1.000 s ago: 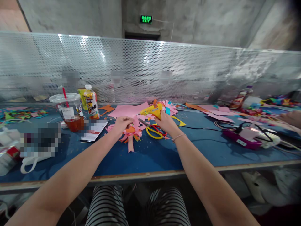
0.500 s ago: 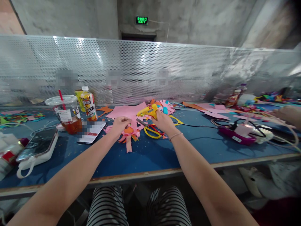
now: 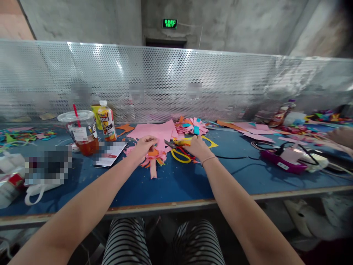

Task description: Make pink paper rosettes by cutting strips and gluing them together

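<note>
A long blue-topped table with a worn wooden front edge carries the craft clutter. Taking the yellow-handled scissors as the mark: a pink and orange paper flower lies just left, pink paper sheets behind, a plastic drink cup and a juice bottle far left, a purple power strip well right.

Left hand on paper flower, right hand gripping glue gun, blue table

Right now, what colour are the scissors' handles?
The scissors have yellow handles with some red, seen in the head view.
</note>
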Motion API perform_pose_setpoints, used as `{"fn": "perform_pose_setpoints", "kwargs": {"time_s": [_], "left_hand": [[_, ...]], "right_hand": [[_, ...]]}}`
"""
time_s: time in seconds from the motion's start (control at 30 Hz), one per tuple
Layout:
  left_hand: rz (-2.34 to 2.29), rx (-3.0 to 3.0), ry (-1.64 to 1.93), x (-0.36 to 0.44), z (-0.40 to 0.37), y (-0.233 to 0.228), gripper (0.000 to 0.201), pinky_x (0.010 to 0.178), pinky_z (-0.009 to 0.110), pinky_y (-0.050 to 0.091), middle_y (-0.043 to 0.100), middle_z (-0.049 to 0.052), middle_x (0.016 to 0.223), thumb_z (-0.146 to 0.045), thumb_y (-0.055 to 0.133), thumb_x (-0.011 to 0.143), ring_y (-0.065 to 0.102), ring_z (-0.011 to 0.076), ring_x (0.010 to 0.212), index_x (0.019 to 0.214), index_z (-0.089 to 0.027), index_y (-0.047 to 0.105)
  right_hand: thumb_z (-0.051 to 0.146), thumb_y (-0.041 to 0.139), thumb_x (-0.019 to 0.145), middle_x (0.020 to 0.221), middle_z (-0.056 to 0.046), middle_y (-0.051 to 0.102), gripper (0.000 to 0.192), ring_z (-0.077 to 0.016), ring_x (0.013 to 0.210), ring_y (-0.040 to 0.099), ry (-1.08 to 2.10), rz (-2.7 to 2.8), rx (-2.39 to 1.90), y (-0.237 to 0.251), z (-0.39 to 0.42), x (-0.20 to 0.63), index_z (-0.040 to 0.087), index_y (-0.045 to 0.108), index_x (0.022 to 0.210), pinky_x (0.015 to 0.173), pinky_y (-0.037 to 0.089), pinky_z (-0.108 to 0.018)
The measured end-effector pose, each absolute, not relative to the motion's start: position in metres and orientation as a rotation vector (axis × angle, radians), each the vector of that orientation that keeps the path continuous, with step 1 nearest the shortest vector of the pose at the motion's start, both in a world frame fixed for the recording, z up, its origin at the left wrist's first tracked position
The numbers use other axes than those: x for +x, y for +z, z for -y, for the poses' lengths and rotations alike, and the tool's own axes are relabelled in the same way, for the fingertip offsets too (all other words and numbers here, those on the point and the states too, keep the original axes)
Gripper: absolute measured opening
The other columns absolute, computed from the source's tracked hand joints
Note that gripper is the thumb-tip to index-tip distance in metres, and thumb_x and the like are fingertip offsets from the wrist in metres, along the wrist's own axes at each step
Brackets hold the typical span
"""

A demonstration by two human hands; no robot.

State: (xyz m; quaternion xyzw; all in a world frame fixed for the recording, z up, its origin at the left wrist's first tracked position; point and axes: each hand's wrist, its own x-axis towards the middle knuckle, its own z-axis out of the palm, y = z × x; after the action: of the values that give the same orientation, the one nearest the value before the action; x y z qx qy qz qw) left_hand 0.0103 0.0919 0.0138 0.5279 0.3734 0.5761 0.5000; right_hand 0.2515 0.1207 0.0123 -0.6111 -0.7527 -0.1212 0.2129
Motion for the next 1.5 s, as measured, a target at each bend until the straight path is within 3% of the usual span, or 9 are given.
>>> {"fn": "perform_pose_setpoints", "kwargs": {"time_s": [0.1, 0.23, 0.4, 0.5, 0.67, 0.97, 1.5], "left_hand": [[-0.882, 1.219, 1.391, 0.012, -0.091, 0.014, 0.025, 0.041, 0.018, 0.032, 0.051, -0.005, 0.054, -0.029, 0.074, 0.054, 0.042, 0.0036, 0.042, 0.069, -0.015, 0.061], [-0.882, 1.162, 1.377, 0.014, -0.088, 0.016, 0.026, 0.040, 0.018, 0.030, 0.050, -0.005, 0.051, -0.029, 0.076, 0.052, 0.040, 0.0034, 0.041, 0.068, -0.014, 0.062], [-0.858, 1.143, 1.393, 0.019, -0.082, 0.019, 0.025, 0.039, 0.018, 0.027, 0.049, -0.004, 0.049, -0.027, 0.076, 0.050, 0.039, 0.0037, 0.040, 0.068, -0.014, 0.063], [-0.845, 1.085, 1.406, 0.021, -0.079, 0.021, 0.027, 0.039, 0.018, 0.027, 0.050, -0.005, 0.048, -0.025, 0.076, 0.048, 0.039, 0.0043, 0.039, 0.069, -0.015, 0.062], [-0.809, 1.018, 1.413, 0.023, -0.077, 0.023, 0.025, 0.040, 0.019, 0.028, 0.051, -0.005, 0.048, -0.018, 0.073, 0.045, 0.041, 0.0048, 0.039, 0.066, -0.016, 0.060], [-0.768, 1.064, 1.426, 0.025, -0.074, 0.024, 0.023, 0.042, 0.019, 0.033, 0.054, -0.003, 0.052, -0.020, 0.073, 0.048, 0.045, 0.0055, 0.041, 0.066, -0.015, 0.060], [-0.810, 1.115, 1.414, 0.025, -0.072, 0.024, 0.024, 0.043, 0.020, 0.036, 0.055, -0.004, 0.055, -0.023, 0.073, 0.049, 0.047, 0.0057, 0.041, 0.067, -0.015, 0.060]], "right_hand": [[0.033, 0.062, 0.072, 0.104, -0.018, 0.050, 0.038, -0.0302, 0.104, 0.047, -0.368, 2.019, -1.465, 0.022, -0.113, 0.239, 0.009, 0.053, 0.100, 0.088, 0.038, -0.044], [0.022, 0.056, 0.078, 0.102, -0.009, 0.049, 0.024, -0.0197, 0.097, 0.049, -0.256, 2.211, -0.827, 0.032, -0.102, 0.214, 0.017, 0.051, 0.100, 0.088, 0.042, -0.035], [0.018, 0.052, 0.080, 0.091, -0.006, 0.049, 0.008, -0.0157, 0.084, 0.051, -0.155, 2.243, -0.556, 0.027, -0.094, 0.193, 0.019, 0.055, 0.087, 0.077, 0.046, -0.031], [0.022, 0.051, 0.082, 0.081, -0.003, 0.050, 0.007, -0.0121, 0.069, 0.049, -0.019, 2.161, -0.559, 0.025, -0.093, 0.188, 0.018, 0.054, 0.078, 0.065, 0.045, -0.027], [0.027, 0.054, 0.080, 0.073, -0.001, 0.049, 0.015, -0.0106, 0.063, 0.046, 0.163, 1.982, -0.652, 0.025, -0.091, 0.181, 0.018, 0.052, 0.069, 0.057, 0.040, -0.024], [0.037, 0.061, 0.071, 0.061, 0.002, 0.047, 0.023, -0.0104, 0.056, 0.044, 0.565, 1.725, -0.772, 0.021, -0.097, 0.173, 0.019, 0.048, 0.068, 0.053, 0.038, -0.024], [0.042, 0.060, 0.071, 0.059, 0.002, 0.052, 0.027, -0.0122, 0.059, 0.053, 0.759, 1.657, -0.826, 0.025, -0.093, 0.172, 0.020, 0.046, 0.065, 0.057, 0.044, -0.027]]}}
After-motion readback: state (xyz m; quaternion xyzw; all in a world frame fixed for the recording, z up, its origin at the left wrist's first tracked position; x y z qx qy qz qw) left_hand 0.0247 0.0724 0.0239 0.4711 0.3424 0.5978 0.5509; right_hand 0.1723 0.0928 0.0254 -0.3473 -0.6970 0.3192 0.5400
